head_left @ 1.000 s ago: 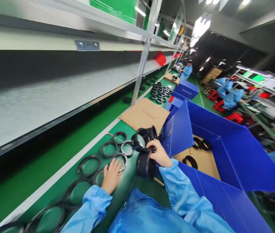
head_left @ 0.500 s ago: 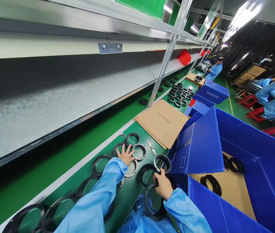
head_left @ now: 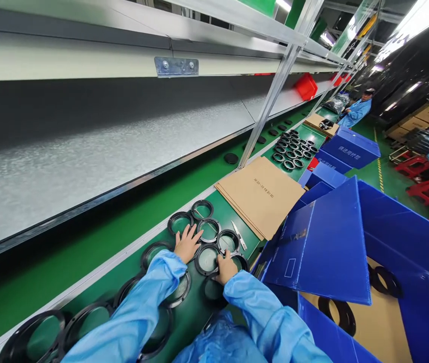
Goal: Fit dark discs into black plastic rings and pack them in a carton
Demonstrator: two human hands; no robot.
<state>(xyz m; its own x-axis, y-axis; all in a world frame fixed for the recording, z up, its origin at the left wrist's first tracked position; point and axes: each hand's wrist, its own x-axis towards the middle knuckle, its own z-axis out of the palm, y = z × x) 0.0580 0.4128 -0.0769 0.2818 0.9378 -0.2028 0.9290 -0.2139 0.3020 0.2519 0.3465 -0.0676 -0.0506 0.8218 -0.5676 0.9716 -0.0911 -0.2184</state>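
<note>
A black round ring (head_left: 206,260) has just been lowered onto the green bench mat (head_left: 251,241), centre-bottom of the frame, among other rings. Its rim is being touched by the fingers of the right hand (head_left: 226,267), though a grip cannot be confirmed; the left hand (head_left: 187,243) is spread open just beside it, apart from the right.

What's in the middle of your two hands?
In the head view, a black ring lies between the left hand and the right hand.
</note>
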